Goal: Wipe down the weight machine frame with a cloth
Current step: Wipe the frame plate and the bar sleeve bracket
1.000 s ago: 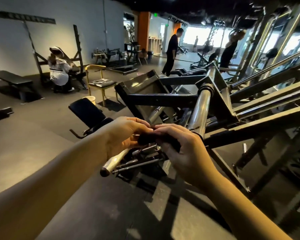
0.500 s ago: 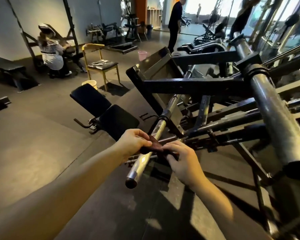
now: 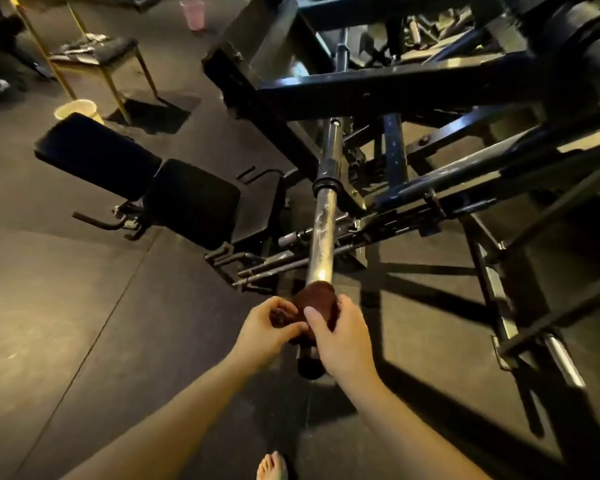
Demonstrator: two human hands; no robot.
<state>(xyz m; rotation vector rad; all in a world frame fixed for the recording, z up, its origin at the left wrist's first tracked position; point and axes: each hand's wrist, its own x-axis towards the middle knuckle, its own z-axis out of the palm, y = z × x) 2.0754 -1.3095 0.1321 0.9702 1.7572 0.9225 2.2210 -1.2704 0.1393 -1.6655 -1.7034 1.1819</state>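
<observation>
Near bar (image 3: pixel 323 237) end, left hand (image 3: pixel 267 332) and right hand (image 3: pixel 340 337) grip cloth (image 3: pixel 317 301), fingers curled.

cloth (image 3: pixel 317 303) on bar (image 3: pixel 323 233); bench (image 3: pixel 142 181) left; frame (image 3: pixel 395 88) behind

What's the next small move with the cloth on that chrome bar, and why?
Probably slide the cloth up the chrome bar toward the black collar. Both the left hand and the right hand hold it wrapped near the bar's near end; bare bar lies ahead.

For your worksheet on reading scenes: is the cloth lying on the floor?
No, the dark red cloth is wrapped round the silver bar, gripped by the left hand and right hand.
</observation>
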